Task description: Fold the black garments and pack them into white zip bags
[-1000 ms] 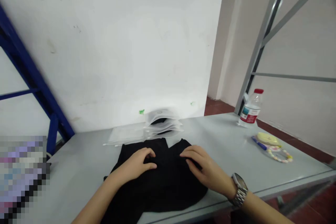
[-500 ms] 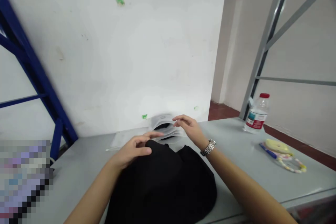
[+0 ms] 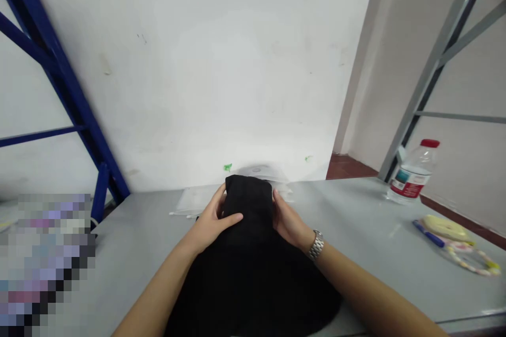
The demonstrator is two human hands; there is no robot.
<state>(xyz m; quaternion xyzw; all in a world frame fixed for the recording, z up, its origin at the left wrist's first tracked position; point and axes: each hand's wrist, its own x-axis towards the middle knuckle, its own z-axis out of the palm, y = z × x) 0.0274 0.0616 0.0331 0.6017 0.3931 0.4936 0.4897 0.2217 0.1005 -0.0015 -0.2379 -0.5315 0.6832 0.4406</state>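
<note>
A bundle of black cloth [image 3: 249,202], folded into a narrow block, stands raised between my two hands. My left hand [image 3: 211,224] grips its left side, thumb across the front and fingers mostly hidden behind. Along the right edge, my right hand [image 3: 288,221] presses with its thumb up; its other fingers are largely out of sight. Below lies a wider spread of black fabric [image 3: 256,289]; whether it is one piece with the bundle I cannot tell. Clear plastic bags [image 3: 192,200] lie behind it, partly covered.
A white wall [image 3: 237,63] rises behind the grey table [image 3: 356,242]. On the right are a red-capped water bottle [image 3: 413,174], a yellow item [image 3: 446,227], a blue pen [image 3: 429,234] and a beaded bracelet [image 3: 470,260]. A blue metal frame [image 3: 75,95] stands left, above a pixelated area.
Both hands have closed on the black cloth, which now stands up as a folded block and hides much of the plastic bags. My right hand has come down from the bags.
</note>
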